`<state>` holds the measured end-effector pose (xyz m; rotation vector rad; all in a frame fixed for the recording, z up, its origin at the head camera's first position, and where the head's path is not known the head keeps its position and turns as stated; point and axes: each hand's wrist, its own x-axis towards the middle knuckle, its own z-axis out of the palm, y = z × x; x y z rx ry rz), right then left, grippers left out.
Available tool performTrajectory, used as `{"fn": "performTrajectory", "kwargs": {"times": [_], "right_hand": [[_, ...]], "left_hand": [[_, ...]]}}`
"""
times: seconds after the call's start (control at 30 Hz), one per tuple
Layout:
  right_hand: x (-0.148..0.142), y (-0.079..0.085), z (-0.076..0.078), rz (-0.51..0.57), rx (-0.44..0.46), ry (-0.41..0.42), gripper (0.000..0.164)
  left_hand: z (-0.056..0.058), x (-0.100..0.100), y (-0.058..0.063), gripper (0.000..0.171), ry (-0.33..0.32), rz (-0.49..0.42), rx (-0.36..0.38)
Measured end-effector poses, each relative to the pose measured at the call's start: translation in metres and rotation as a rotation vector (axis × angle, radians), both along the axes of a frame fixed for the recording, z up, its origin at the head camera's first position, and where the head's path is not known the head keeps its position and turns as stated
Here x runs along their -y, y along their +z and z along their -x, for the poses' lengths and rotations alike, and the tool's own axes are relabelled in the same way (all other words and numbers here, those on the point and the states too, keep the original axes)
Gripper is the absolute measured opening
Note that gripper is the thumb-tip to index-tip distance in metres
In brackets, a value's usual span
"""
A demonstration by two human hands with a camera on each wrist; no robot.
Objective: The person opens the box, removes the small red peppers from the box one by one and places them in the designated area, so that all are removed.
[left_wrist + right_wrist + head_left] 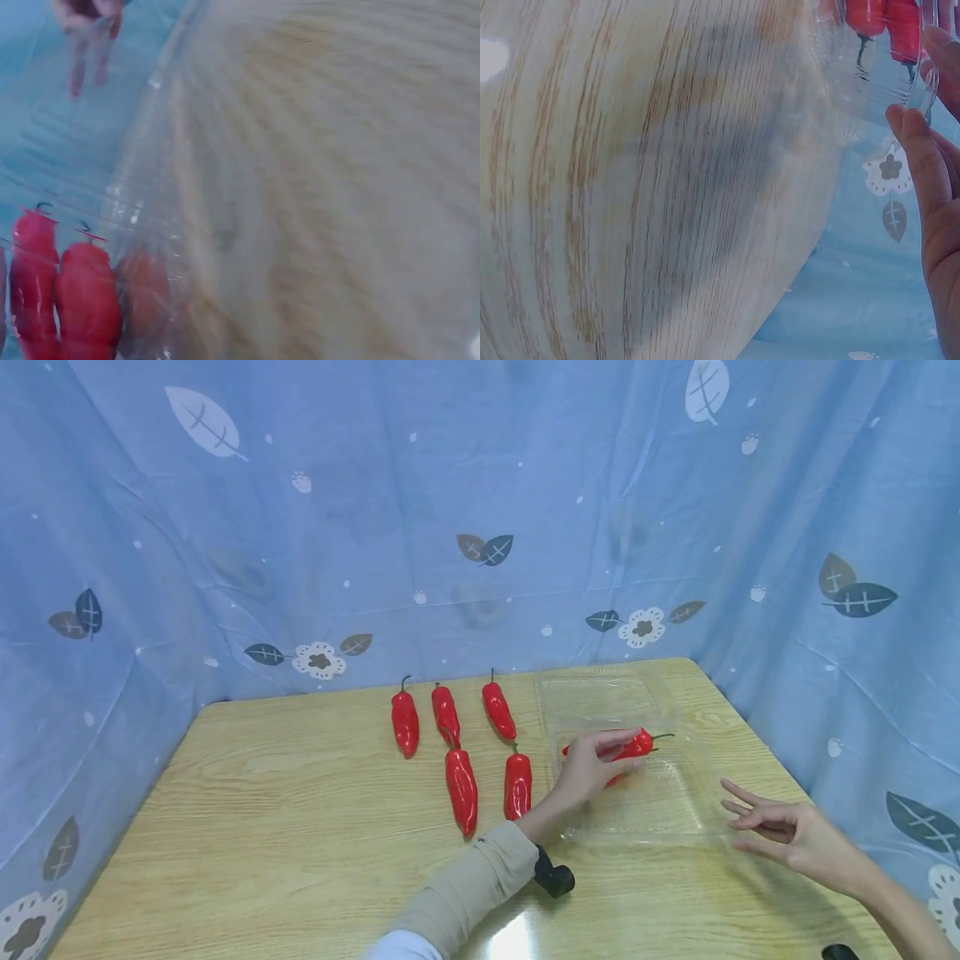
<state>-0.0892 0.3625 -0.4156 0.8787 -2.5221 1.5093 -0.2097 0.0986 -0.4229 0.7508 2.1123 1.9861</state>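
Note:
A clear plastic container [660, 810], its lid [600, 693] folded back behind it, lies at the right of the table. Over it, my left hand [588, 768] holds a red chili pepper [640, 742] between thumb and fingers. More red and a second stem show beneath that hand, partly hidden. Through the plastic, red peppers [88, 300] also appear in the left wrist view. My right hand [798, 839] hovers by the container's right edge, fingers extended and apart, holding nothing visible. The right wrist view has that hand [937, 172] beside the clear wall.
Several red peppers [462, 792] lie in loose rows left of the container, one [517, 785] close to my left forearm. A black object [555, 877] shows beside the left sleeve. A blue patterned curtain [420, 510] encloses the wooden table [285, 827].

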Motion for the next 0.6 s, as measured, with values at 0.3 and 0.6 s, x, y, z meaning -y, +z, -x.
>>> {"fn": "performTrajectory", "kwargs": {"times": [0.3, 0.6], "right_hand": [[0.001, 0.003, -0.001, -0.031, 0.025, -0.032, 0.024], [0.001, 0.004, -0.001, -0.048, 0.024, -0.046, 0.025]], "left_hand": [[0.018, -0.012, -0.003, 0.044, 0.137, 0.234, -0.206], [0.017, -0.013, -0.002, 0.036, 0.066, 0.538, -0.443]]}}
